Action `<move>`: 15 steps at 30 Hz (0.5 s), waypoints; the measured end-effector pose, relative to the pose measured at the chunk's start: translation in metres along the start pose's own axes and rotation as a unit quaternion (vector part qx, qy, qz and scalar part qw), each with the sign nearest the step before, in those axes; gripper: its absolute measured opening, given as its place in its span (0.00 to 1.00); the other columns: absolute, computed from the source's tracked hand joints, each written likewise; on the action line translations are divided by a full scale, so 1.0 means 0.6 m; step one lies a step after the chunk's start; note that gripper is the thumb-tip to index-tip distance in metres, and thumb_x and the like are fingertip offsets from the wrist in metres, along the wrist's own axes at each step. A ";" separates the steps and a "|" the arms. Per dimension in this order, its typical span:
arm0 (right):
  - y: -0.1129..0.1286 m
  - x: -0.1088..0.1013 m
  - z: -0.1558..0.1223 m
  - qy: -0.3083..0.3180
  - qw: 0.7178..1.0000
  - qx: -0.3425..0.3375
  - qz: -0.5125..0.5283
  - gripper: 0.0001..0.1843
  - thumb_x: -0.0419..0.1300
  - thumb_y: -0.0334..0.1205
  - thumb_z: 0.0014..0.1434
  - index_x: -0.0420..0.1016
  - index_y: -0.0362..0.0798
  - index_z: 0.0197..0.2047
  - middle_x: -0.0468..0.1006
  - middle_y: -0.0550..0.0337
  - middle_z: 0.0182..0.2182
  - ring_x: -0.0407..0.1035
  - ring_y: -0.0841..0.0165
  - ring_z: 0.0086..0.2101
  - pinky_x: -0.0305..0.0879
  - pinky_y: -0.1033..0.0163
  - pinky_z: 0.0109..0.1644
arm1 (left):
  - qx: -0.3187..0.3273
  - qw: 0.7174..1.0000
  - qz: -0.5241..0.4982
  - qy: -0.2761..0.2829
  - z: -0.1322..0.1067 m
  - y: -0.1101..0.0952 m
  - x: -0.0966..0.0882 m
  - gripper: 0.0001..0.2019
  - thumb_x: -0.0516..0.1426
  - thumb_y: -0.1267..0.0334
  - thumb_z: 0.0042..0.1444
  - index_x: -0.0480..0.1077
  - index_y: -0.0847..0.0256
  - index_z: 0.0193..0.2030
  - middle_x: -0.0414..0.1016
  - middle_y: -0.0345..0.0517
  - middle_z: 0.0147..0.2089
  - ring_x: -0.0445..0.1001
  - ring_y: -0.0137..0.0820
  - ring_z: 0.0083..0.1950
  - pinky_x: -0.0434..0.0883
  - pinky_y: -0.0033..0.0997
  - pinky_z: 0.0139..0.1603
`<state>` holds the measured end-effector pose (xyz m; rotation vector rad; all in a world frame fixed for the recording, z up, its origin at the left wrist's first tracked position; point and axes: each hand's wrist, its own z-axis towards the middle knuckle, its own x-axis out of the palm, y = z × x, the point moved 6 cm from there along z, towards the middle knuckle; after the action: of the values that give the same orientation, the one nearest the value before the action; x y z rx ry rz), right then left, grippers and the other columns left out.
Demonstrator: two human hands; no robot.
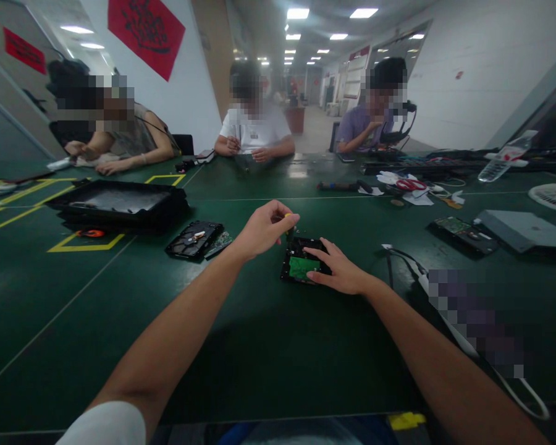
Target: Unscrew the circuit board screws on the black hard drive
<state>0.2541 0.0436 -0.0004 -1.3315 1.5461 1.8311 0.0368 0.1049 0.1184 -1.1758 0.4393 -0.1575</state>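
Note:
A black hard drive [301, 262] with a green circuit board facing up lies on the green table [269, 346] in front of me. My right hand [340, 272] rests on its right side, fingers spread flat, holding it steady. My left hand [264, 230] is closed around a small yellow-handled screwdriver [289, 227], held upright with its tip at the drive's far left corner.
Another opened drive [194, 238] and a loose board lie to the left, beside a stack of black trays [120, 207]. A drive [463, 233], a grey box [521, 228], cables and tools lie to the right. Three people sit across the table.

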 end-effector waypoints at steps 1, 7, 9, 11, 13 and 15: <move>0.001 -0.001 0.000 -0.003 1.000 -0.002 -0.002 0.48 0.56 0.77 0.65 0.53 0.69 0.81 0.33 0.58 0.84 0.30 0.36 0.79 0.37 0.26 0.78 | 0.000 1.000 -0.022 0.011 0.000 0.000 0.003 0.15 0.67 0.53 0.65 0.71 0.62 0.42 0.80 0.47 0.38 0.76 0.29 0.33 0.70 0.23 0.24; 0.006 -0.003 0.001 -0.003 1.000 -0.005 -0.006 0.48 0.56 0.77 0.65 0.54 0.69 0.81 0.33 0.57 0.84 0.31 0.37 0.79 0.38 0.25 0.78 | 0.013 0.990 -0.122 0.070 -0.002 -0.001 0.024 0.15 0.65 0.52 0.68 0.74 0.62 0.50 0.82 0.51 0.44 0.81 0.35 0.47 0.79 0.28 0.37; 0.007 -0.003 0.001 -0.004 1.000 -0.006 -0.006 0.48 0.56 0.77 0.65 0.54 0.69 0.81 0.33 0.57 0.84 0.31 0.37 0.79 0.38 0.26 0.78 | 0.011 0.987 -0.139 0.081 -0.001 0.002 0.029 0.16 0.62 0.50 0.71 0.76 0.62 0.53 0.81 0.52 0.45 0.80 0.36 0.48 0.80 0.30 0.39; 0.007 -0.003 0.001 -0.004 1.000 -0.003 -0.005 0.47 0.55 0.77 0.65 0.55 0.69 0.81 0.33 0.58 0.84 0.31 0.37 0.79 0.39 0.26 0.78 | -0.002 0.982 -0.166 0.086 0.000 0.008 0.032 0.18 0.59 0.48 0.73 0.77 0.62 0.54 0.80 0.52 0.47 0.80 0.37 0.50 0.81 0.31 0.41; 0.008 -0.004 0.000 -0.010 1.000 -0.003 -0.008 0.47 0.55 0.78 0.65 0.55 0.69 0.81 0.34 0.58 0.83 0.32 0.37 0.79 0.39 0.27 0.78 | -0.006 0.982 -0.172 0.076 0.002 0.015 0.030 0.17 0.59 0.48 0.72 0.77 0.61 0.54 0.79 0.51 0.47 0.79 0.37 0.50 0.82 0.32 0.41; 0.008 -0.004 0.001 -0.012 1.000 -0.003 -0.010 0.48 0.55 0.78 0.65 0.56 0.69 0.80 0.34 0.57 0.83 0.33 0.37 0.79 0.39 0.27 0.79 | 0.012 0.990 -0.134 0.049 0.004 0.018 0.021 0.16 0.62 0.50 0.70 0.77 0.60 0.54 0.77 0.48 0.44 0.78 0.35 0.46 0.82 0.31 0.39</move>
<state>0.2515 0.0431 0.0039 -1.3193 1.5108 1.8339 0.0483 0.1069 0.1063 -1.2043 0.3628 -0.4542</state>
